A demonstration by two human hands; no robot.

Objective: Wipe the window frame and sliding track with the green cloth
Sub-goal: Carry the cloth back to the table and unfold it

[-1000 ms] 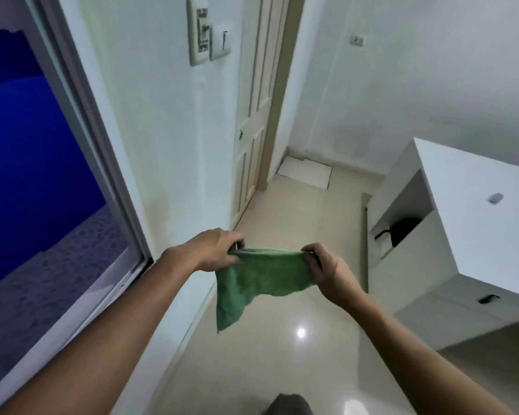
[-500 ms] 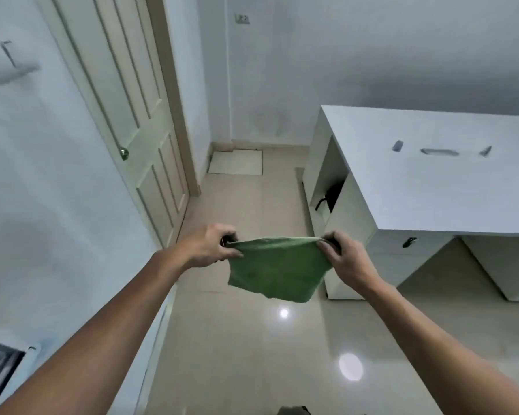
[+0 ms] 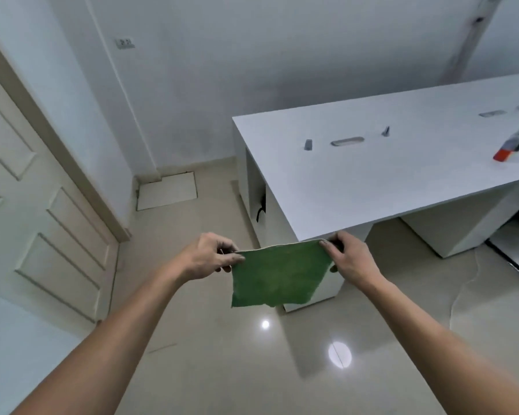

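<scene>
The green cloth (image 3: 277, 275) hangs flat and stretched between both hands in mid-air, above the floor and just in front of the near corner of the white counter. My left hand (image 3: 209, 257) pinches its upper left corner. My right hand (image 3: 349, 260) pinches its upper right corner. The window frame and sliding track are out of view.
A white counter (image 3: 372, 175) fills the right, with small grey items and an orange-tipped object (image 3: 508, 148) on top. A panelled door (image 3: 36, 205) stands at left. Glossy beige floor tiles (image 3: 237, 369) lie below, and a white wall with a socket (image 3: 125, 43) is behind.
My view has swung right, away from the window, which has left the picture. The counter now fills the right. Both hands still hold the cloth, now pulled flatter between them.
</scene>
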